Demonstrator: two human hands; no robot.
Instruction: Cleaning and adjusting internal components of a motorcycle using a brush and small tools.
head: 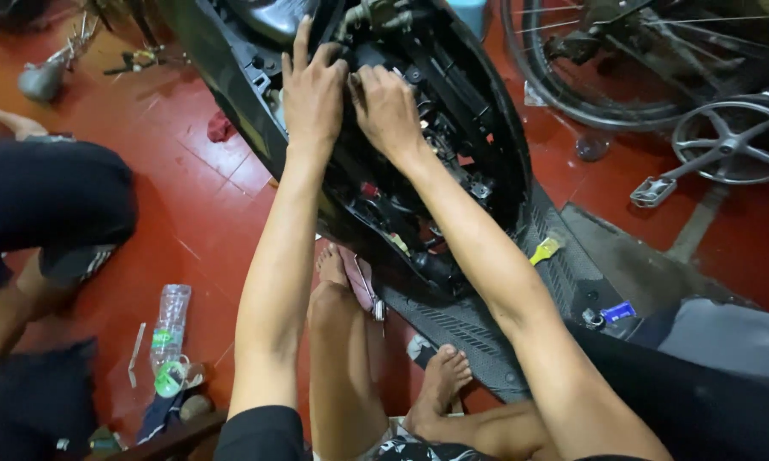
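Both my hands reach into the open front body of a black scooter [495, 145], where wiring and black plastic parts are exposed. My left hand [312, 94] rests on the upper edge of the opening, index finger pointing up, the other fingers curled over a dark part. Right beside it, my right hand [389, 111] has its fingers tucked down into the same spot among the parts. What the fingertips hold is hidden. My bare legs and feet [440, 380] sit on the floor below the scooter's footboard [478, 329].
The floor is red tile [188, 196]. A clear plastic bottle [169, 329] lies at the lower left, near another person's dark-clad knee [52, 205]. A bicycle wheel [623, 60] and crank with pedal [709, 154] stand at the upper right. A yellow tool [545, 249] lies on the footboard.
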